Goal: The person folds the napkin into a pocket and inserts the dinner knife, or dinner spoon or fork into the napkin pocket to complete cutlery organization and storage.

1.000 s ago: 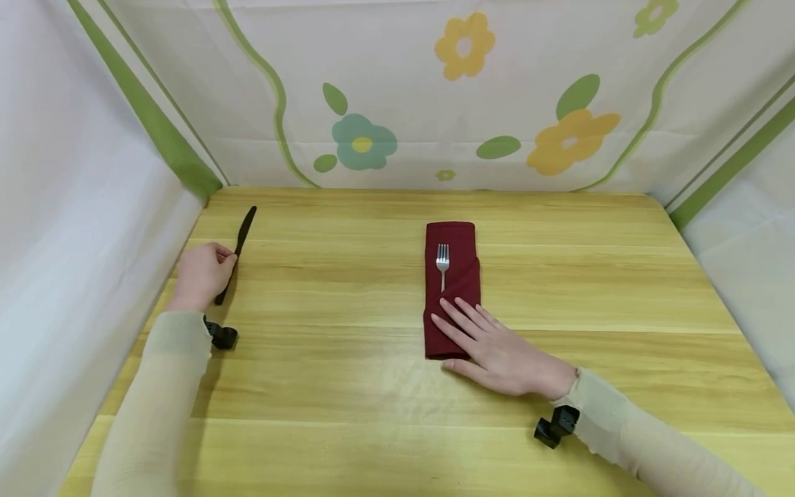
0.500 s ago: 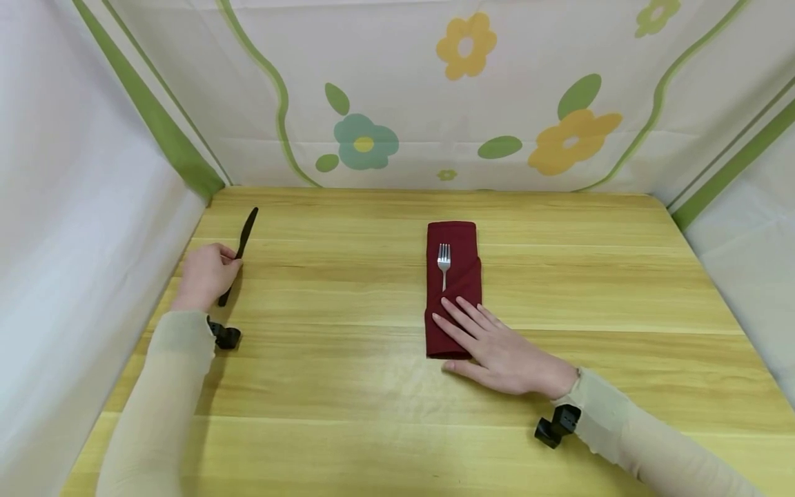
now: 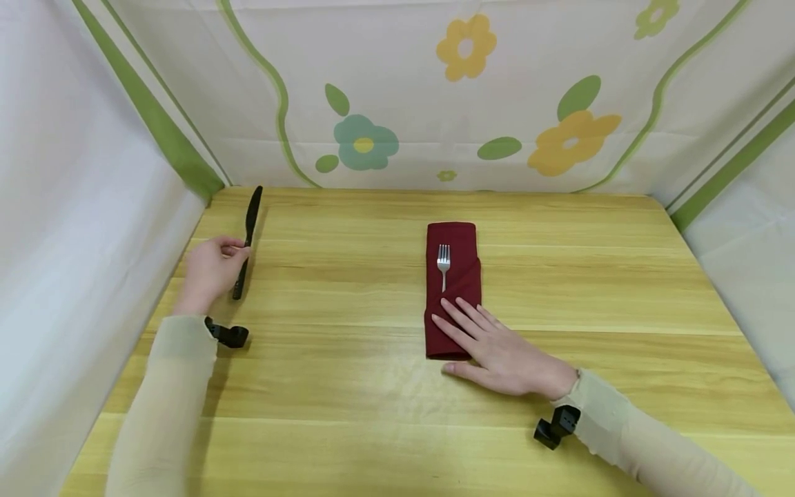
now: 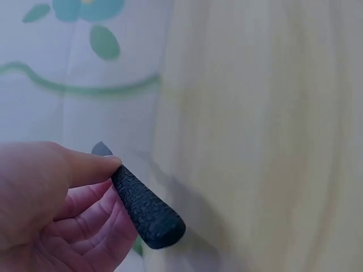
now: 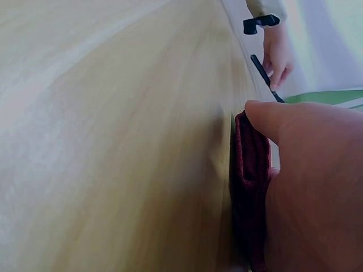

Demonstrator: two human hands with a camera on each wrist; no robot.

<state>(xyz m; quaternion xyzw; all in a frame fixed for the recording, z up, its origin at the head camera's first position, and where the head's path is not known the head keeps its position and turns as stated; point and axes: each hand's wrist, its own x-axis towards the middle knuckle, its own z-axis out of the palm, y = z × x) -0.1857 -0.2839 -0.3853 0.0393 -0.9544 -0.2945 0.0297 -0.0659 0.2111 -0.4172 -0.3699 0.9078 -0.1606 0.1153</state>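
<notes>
At the table's left side my left hand [image 3: 213,271] pinches a black table knife [image 3: 252,215] between thumb and fingers, its blade pointing to the back. The left wrist view shows the knife's textured handle [image 4: 148,209] sticking out past the thumb, above the table. My right hand [image 3: 499,352] lies with spread, straight fingers on the lower part of a folded dark red napkin [image 3: 451,235]. A silver fork [image 3: 444,259] sits in the napkin's fold, tines showing; its lower handle is hidden. In the right wrist view the napkin's layered end [image 5: 252,158] shows beside the thumb.
The wooden table [image 3: 335,386] carries the napkin near its middle. A white curtain with printed flowers [image 3: 404,76] rises behind the table's far edge, and white cloth [image 3: 68,228] hangs along the left side. A black camera [image 3: 230,335] sits on the left wrist, another [image 3: 555,426] on the right.
My left hand has moved slightly right and away from me, lifting the knife off the table. The right hand, napkin and fork have stayed in place.
</notes>
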